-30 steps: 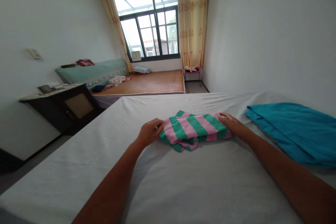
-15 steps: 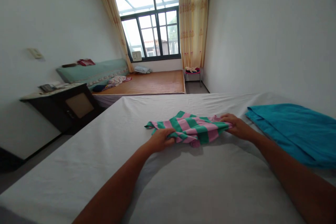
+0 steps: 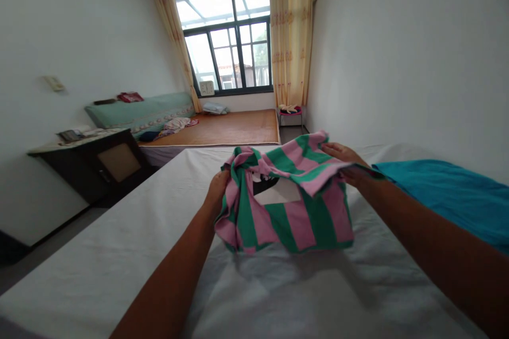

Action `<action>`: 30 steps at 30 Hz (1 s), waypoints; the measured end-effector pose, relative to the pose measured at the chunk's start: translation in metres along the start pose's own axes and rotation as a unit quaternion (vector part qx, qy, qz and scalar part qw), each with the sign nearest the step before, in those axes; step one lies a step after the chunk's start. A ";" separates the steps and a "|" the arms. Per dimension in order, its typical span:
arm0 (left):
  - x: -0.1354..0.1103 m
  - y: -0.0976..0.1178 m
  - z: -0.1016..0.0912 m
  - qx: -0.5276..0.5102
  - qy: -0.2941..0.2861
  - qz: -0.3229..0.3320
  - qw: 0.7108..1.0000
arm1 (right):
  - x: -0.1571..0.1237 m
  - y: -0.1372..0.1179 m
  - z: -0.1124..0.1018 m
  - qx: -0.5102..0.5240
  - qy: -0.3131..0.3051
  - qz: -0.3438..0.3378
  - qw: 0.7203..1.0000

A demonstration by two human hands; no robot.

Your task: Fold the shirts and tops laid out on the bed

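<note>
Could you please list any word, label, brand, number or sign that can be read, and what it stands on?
No words, brands or numbers can be read.
Striped garment: dark print on a white patch, no legible lettering.
Pale square object by the window: marks too small to read.
Red item: too blurred to tell if lettered.

The garment (image 3: 284, 225) is striped in broad pink and green bands with a black-and-white printed patch (image 3: 288, 195), the sheet (image 3: 131, 217) beneath it plain white, the cloth (image 3: 449, 190) to its right solid turquoise-blue, and the curtain (image 3: 292, 37) beyond it yellow with small reddish motifs.
</note>
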State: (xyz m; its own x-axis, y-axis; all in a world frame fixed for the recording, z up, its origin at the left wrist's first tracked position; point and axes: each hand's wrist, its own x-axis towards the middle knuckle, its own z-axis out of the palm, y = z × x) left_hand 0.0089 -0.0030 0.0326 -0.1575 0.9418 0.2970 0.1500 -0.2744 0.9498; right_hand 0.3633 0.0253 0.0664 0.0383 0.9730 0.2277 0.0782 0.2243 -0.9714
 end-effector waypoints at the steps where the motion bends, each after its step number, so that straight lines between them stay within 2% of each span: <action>1: 0.005 -0.009 -0.004 0.005 0.006 -0.014 1.000 | 0.008 0.007 0.000 0.007 0.006 0.013 1.000; 4: 0.016 -0.038 -0.026 -0.038 0.039 -0.113 0.992 | 0.017 0.034 -0.003 -0.028 0.032 0.027 0.999; 6: 0.022 -0.054 -0.042 -0.012 0.060 -0.146 0.987 | 0.010 0.053 -0.005 -0.072 0.015 0.040 0.996; 8: 0.024 -0.064 -0.050 0.081 0.023 -0.125 0.989 | -0.002 0.069 -0.003 -0.132 -0.040 0.057 0.989; 10: 0.022 -0.068 -0.048 0.221 -0.051 -0.076 0.971 | -0.015 0.080 0.001 -0.222 -0.093 0.044 0.970; 12: 0.015 -0.067 -0.041 0.373 -0.117 -0.021 0.920 | -0.028 0.086 0.005 -0.330 -0.128 0.011 0.935; 14: 0.007 -0.063 -0.033 0.492 -0.148 0.018 0.858 | -0.039 0.089 0.010 -0.412 -0.138 -0.008 0.901; 16: -0.001 -0.059 -0.028 0.553 -0.164 0.031 0.816 | -0.048 0.089 0.015 -0.430 -0.153 -0.032 0.889; 18: -0.004 -0.057 -0.028 0.559 -0.179 0.041 0.808 | -0.054 0.087 0.020 -0.398 -0.189 -0.090 0.893; 21: 0.000 -0.060 -0.033 0.518 -0.193 0.075 0.830 | -0.057 0.081 0.024 -0.339 -0.266 -0.153 0.889; 23: 0.007 -0.064 -0.038 0.495 -0.182 0.094 0.844 | -0.057 0.073 0.021 -0.294 -0.354 -0.123 0.879; 25: 0.014 -0.068 -0.045 0.490 -0.148 0.098 0.854 | -0.059 0.062 0.016 -0.227 -0.464 -0.038 0.855; 27: 0.021 -0.072 -0.052 0.496 -0.121 0.080 0.856 | -0.062 0.050 0.009 -0.158 -0.574 0.080 0.799; 29: 0.025 -0.076 -0.058 0.501 -0.128 0.059 0.854 | -0.063 0.041 0.004 -0.118 -0.628 0.171 0.750; 30: 0.026 -0.078 -0.060 0.503 -0.138 0.053 0.852 | -0.062 0.038 0.002 -0.113 -0.624 0.186 0.751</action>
State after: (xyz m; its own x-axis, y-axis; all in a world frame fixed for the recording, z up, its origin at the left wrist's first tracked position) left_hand -0.0658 0.0312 -0.0276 0.1235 0.9700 0.2096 0.9310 -0.1863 0.3138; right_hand 0.3623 -0.0268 0.0151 -0.8525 0.2916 -0.4338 0.4655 0.0463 -0.8838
